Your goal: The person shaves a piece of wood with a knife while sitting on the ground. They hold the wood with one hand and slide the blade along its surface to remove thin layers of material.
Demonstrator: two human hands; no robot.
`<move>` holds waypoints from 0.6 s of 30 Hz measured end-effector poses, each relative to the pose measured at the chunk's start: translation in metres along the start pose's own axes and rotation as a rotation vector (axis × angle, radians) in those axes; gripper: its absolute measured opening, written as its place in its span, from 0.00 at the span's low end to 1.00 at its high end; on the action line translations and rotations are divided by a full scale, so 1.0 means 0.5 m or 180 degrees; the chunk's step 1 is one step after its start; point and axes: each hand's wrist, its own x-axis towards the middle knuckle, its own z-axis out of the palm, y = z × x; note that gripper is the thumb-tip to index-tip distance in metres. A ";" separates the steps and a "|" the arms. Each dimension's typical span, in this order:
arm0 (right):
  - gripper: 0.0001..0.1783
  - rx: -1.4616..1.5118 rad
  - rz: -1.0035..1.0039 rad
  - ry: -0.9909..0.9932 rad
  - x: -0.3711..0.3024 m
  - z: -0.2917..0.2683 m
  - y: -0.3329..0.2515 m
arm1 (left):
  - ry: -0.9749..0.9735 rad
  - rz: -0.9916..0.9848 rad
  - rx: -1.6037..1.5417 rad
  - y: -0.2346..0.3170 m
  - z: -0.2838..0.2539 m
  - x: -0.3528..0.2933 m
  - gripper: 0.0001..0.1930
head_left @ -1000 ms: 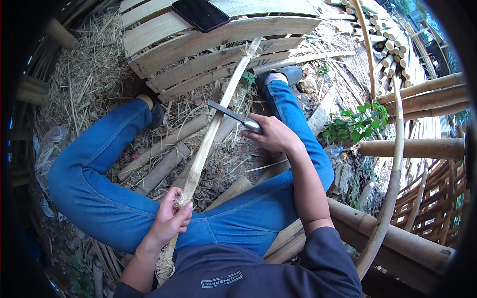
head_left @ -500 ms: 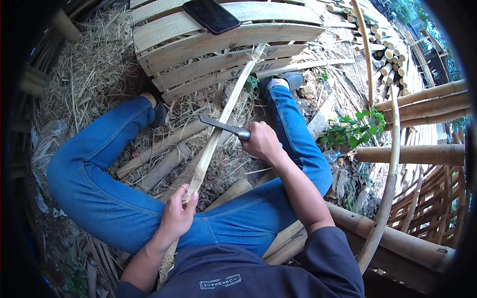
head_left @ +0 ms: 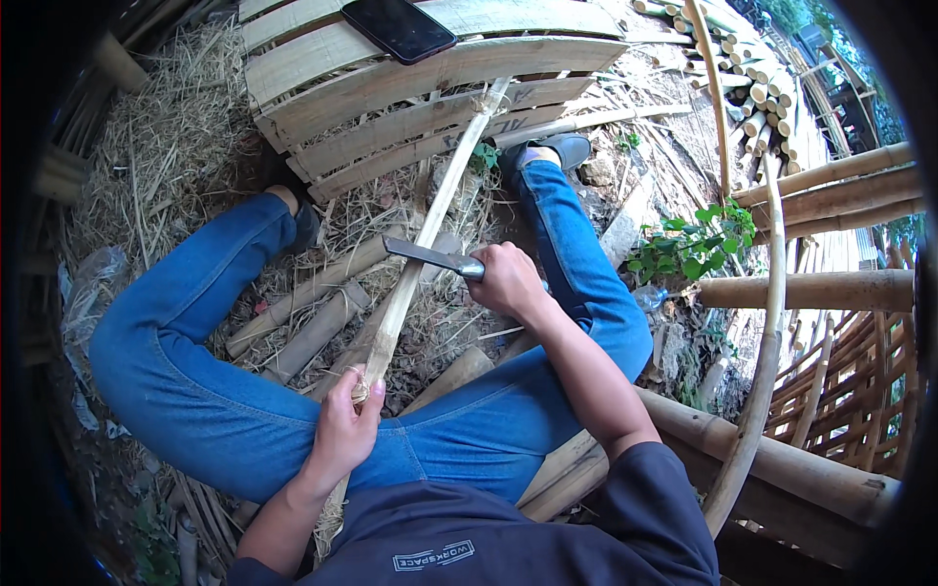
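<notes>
Slanting between your blue-denim legs (head_left: 230,400): a long, pale, flat bamboo strip (head_left: 433,223), its far end at the slatted pale-wood crate (head_left: 528,57).
Your left hand (head_left: 347,430): fingers closed around the strip's near part, beside curled straw-coloured shavings (head_left: 362,388).
Your right hand (head_left: 510,281): gripping a knife (head_left: 449,262) with a straight grey metal blade, which crosses the strip.
Crate top: a black rectangular phone (head_left: 399,29).

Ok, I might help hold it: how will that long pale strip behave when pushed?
The strip looks fairly stiff, spanning from left hand toward crate without obvious sag. Being slender, it's probably light. Frayed fibres by that hand might snag.
</notes>
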 end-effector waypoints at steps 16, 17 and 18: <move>0.07 -0.0207 0.0112 0.0226 0.053 -0.004 0.029 | 0.0082 0.0052 0.0079 0.006 0.002 0.000 0.11; 0.07 -0.0172 0.0246 0.0348 0.067 0.004 0.051 | 0.0028 -0.0052 0.0019 0.012 0.003 0.008 0.10; 0.07 -0.0111 0.0372 0.0438 0.078 0.007 0.045 | -0.0017 -0.0196 -0.0032 0.010 -0.001 0.007 0.10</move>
